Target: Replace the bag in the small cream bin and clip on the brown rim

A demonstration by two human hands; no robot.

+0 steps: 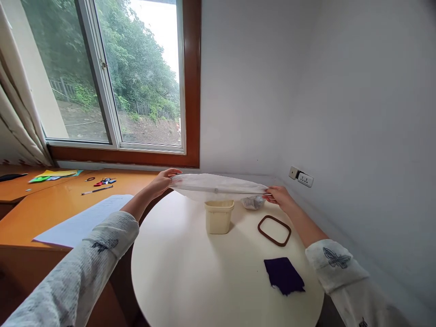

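A thin white plastic bag (218,184) is stretched wide between both my hands, above and behind a small cream bin (218,220). My left hand (166,178) is closed on the bag's left end. At its right end, my right hand (277,195) grips the bag too, with some fingers hidden behind it. The bin stands upright on the round white table (184,281). Just left of my right hand, a crumpled clear plastic bundle (253,203) rests on the table. Nearer to me lie a brown rounded frame (260,227) and a dark purple cloth (284,274).
An orange desk (75,195) adjoins the table on the left, bearing paper sheets (85,218), a pen (97,190) and small red and blue items (105,181). Behind are a window (146,81) and a grey wall with a socket (305,179) on the right.
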